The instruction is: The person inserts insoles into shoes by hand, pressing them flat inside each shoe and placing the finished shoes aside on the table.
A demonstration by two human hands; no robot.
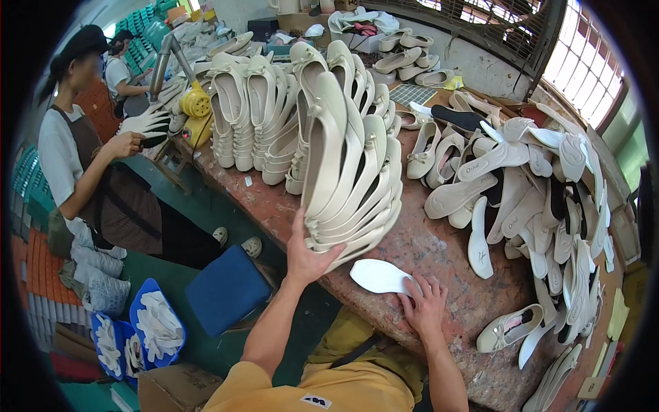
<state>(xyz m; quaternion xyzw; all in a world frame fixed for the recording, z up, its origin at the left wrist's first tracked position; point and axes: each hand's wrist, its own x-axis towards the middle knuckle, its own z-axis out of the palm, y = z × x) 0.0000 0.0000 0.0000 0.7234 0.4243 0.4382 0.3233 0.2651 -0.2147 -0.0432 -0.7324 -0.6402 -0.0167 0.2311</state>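
Low at frame centre, I'm pinning one white insole point(379, 276) with my right hand point(425, 307), fingers spread; left hand point(307, 259) is gripping one fanned shoe stack point(350, 165) on the worn reddish bench point(425, 240), workshop windows point(583, 62) upper right.

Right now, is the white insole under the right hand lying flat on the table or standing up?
Flat. The white insole lies on the table, with the right hand resting its fingertips on one end.

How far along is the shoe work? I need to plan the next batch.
Done, apparently: rows of cream shoes stand nested on the bench. In hand: the left hand steadies a stack of shoes; the right hand presses a white insole. Left: a heap of loose insoles and scattered single shoes.
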